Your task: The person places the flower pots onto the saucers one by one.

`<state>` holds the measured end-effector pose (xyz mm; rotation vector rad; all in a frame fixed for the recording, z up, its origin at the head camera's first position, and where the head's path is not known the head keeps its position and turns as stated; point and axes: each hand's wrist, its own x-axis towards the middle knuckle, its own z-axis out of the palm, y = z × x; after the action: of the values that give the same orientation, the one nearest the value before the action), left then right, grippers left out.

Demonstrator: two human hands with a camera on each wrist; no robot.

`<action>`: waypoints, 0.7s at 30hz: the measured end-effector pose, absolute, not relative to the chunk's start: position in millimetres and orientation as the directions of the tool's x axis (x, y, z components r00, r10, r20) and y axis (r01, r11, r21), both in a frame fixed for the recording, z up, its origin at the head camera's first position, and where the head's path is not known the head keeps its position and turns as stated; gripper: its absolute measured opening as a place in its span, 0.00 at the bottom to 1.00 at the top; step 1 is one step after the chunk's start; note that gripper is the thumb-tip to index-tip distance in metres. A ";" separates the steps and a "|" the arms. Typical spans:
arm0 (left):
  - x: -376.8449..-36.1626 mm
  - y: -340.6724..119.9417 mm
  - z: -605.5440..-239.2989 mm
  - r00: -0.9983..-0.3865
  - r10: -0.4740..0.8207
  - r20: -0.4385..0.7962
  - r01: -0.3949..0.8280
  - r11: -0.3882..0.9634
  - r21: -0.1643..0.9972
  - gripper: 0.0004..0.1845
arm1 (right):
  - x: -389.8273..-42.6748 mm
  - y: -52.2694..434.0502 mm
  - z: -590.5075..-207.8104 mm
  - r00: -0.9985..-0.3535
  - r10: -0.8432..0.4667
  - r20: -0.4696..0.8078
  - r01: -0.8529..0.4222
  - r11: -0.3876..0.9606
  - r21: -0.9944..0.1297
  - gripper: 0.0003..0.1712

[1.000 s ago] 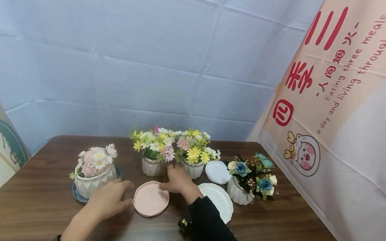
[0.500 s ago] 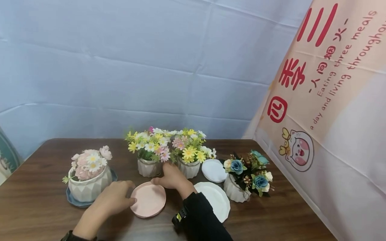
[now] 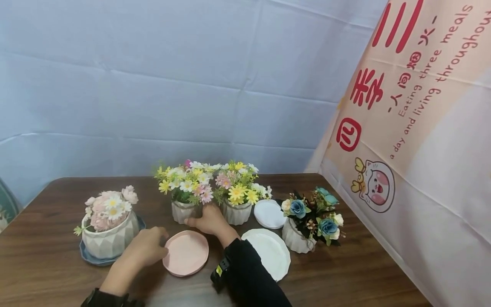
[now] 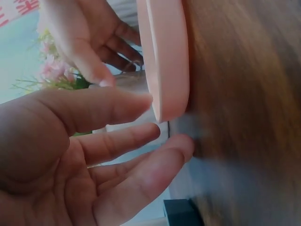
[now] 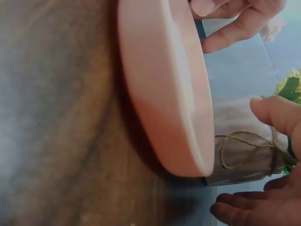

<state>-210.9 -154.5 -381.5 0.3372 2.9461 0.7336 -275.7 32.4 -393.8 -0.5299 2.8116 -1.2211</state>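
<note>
Between the left hand (image 3: 147,248) and the right hand (image 3: 211,220), a pale-pink shallow round plate (image 3: 187,253) lies flat on the brown wood-grain bench (image 3: 345,279). The left hand is parted, thumb at the plate's nearest rim. The right hand is spread beside a white ribbed pot of multicoloured daisies (image 3: 182,212); contact cannot be determined.
</note>
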 end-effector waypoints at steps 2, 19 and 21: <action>-211.8 -152.2 -381.0 -0.975 0.213 -0.054 0.160 0.856 0.491 0.17 | -278.6 31.2 -394.1 -0.946 -0.303 0.112 -0.284 0.614 -0.736 0.41; -217.8 -148.8 -382.7 -0.976 0.170 -0.139 0.073 0.848 0.524 0.09 | -286.9 6.2 -404.2 -0.959 -0.131 0.249 -0.282 0.410 -0.868 0.49; -217.3 -148.9 -383.8 -0.976 0.165 -0.139 0.067 0.843 0.533 0.09 | -288.6 6.4 -404.6 -0.960 -0.140 0.244 -0.281 0.432 -0.857 0.50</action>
<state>-217.3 -148.9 -383.8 0.1802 2.8416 0.8125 -288.6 6.4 -404.6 -0.4103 2.7710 -1.7017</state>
